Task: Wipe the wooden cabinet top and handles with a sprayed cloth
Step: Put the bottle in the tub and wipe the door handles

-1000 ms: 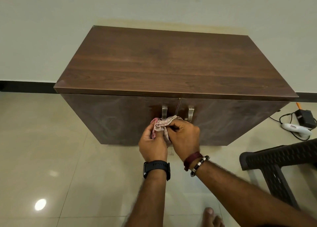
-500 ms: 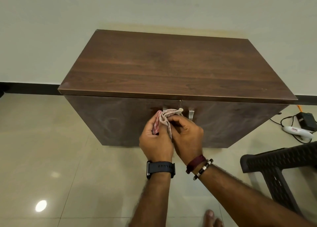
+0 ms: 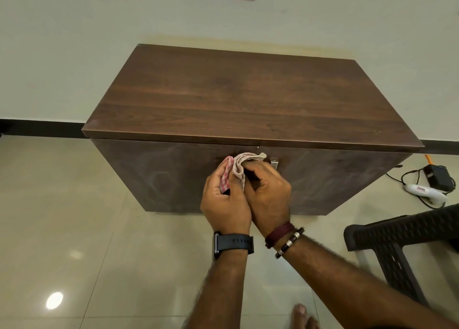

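Now both hands meet at the centre of the frame: the left hand (image 3: 224, 204) and right hand (image 3: 269, 197) hold the cloth (image 3: 237, 168) with curled fingers, against the cabinet (image 3: 248, 100) front, left of the handle (image 3: 274, 163).

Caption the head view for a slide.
Both hands, left hand and right hand, hold a cloth at the cabinet door handles.

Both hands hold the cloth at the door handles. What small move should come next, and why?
Probably shift the cloth right onto the bare metal handle. The left hand and right hand bunch it over the left handle, which is hidden; the other shows uncovered beside it.
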